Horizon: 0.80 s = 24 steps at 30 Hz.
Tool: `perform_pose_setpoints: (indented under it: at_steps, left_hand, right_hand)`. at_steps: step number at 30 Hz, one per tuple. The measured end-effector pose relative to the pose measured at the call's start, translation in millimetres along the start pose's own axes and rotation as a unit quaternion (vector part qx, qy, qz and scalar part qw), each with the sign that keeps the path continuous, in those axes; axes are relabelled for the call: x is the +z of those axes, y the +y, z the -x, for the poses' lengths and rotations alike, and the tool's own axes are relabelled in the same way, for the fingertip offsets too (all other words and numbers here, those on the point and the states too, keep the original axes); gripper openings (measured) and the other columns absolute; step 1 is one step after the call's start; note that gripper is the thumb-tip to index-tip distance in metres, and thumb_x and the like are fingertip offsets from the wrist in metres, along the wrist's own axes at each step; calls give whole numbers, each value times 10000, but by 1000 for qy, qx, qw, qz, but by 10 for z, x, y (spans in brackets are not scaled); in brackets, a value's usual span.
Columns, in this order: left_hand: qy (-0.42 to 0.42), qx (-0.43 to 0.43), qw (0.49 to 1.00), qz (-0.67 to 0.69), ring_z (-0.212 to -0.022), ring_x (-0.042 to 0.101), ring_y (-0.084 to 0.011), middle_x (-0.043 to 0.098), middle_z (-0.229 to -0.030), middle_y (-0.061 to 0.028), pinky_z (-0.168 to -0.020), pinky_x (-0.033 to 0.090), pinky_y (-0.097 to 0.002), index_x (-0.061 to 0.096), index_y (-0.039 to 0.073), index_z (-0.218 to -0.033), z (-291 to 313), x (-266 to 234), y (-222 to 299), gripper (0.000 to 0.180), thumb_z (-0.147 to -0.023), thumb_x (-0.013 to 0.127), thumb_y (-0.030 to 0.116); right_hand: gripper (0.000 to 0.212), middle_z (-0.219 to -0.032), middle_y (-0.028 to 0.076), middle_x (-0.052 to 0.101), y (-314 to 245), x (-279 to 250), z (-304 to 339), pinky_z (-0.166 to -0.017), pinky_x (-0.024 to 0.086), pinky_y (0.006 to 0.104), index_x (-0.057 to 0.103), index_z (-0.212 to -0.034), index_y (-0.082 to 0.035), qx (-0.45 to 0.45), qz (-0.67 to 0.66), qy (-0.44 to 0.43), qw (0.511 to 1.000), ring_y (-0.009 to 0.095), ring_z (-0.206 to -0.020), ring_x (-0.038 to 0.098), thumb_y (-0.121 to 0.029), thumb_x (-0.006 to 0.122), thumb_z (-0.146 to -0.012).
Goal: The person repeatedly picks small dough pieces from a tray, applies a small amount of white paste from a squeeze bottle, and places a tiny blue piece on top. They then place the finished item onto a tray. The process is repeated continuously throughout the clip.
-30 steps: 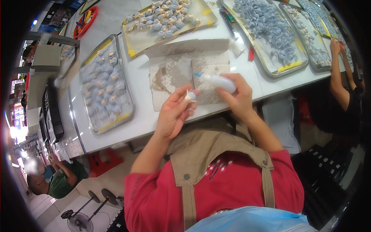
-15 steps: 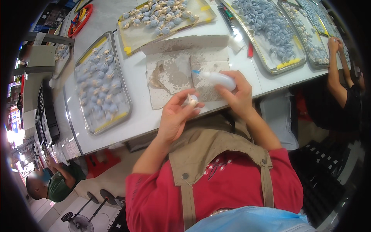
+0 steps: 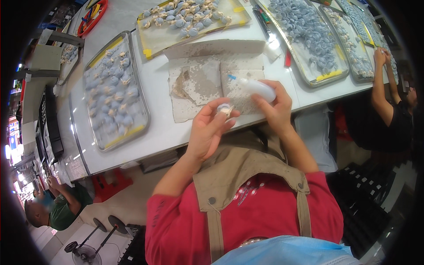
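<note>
A: What were the hands doing?
B: The left hand (image 3: pixel 206 134) pinched a small cream and blue-grey piece (image 3: pixel 225 110) between thumb and fingers, above the table's (image 3: pixel 106 161) near edge. The fingertips covered part of it, and its shape was hard to make out.
A: And the right hand (image 3: pixel 280 106)?
B: Curled round a translucent bottle (image 3: pixel 261 90), its far-side fingers hidden. The blue tip (image 3: pixel 232 77) pointed left, apart from the piece.
A: Beyond those?
B: Stained cardboard (image 3: pixel 185 105), partly screened by hands and bottle. Further left lay a tray (image 3: pixel 137 66) of similar pieces, too blurred to count; further right, a tray (image 3: pixel 304 76) heaped with blue-grey parts, its far end cut off. A co-worker's hands (image 3: pixel 382 56) showed at far right; I couldn't tell what they held.
</note>
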<state>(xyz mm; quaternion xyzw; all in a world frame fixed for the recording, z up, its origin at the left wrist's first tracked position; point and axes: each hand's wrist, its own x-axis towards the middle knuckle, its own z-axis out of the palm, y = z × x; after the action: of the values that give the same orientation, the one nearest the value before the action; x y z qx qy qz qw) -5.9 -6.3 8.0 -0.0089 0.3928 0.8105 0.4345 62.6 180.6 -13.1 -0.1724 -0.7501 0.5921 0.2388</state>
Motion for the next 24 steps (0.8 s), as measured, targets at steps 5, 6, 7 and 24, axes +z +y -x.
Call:
perform_pose_setpoints:
  at_steps: [5, 6, 7, 24]
  left_hand:
    - [1, 35, 994, -108, -968, 564, -151, 553, -1140, -100, -774, 478, -226, 460, -1, -1237, 19, 19, -21, 409, -846, 578, 25]
    - [8, 39, 994, -102, -950, 571, -149, 553, -1137, -101, -766, 479, -226, 460, -5, -1234, 27, 31, -32, 412, -842, 582, 24]
    - [14, 42, 994, -97, -931, 577, -147, 554, -1133, -103, -759, 480, -226, 460, -8, -1232, 35, 49, -41, 415, -838, 587, 23]
    - [47, 67, 978, -191, -839, 573, -94, 613, -941, -95, -749, 457, -217, 482, -29, -1196, 119, 72, -130, 392, -822, 600, -31]
  right_hand:
    - [301, -926, 40, 562, -103, -87, 75, -687, 441, 213, 512, -1057, -7, 85, -136, 18, 987, 86, -821, 528, -72, 655, -801]
    - [300, -926, 39, 560, -126, -134, 111, -689, 439, 211, 502, -1060, -10, 96, -142, 14, 985, 81, -818, 526, -69, 649, -806]
    - [299, -926, 37, 557, -146, -173, 147, -691, 437, 209, 492, -1063, -13, 107, -148, 11, 983, 77, -815, 523, -67, 643, -811]
    - [317, -701, 82, 584, -589, -326, 285, -494, 430, 237, 574, -880, 2, -181, 134, -28, 974, 133, -557, 556, -140, 777, -682]
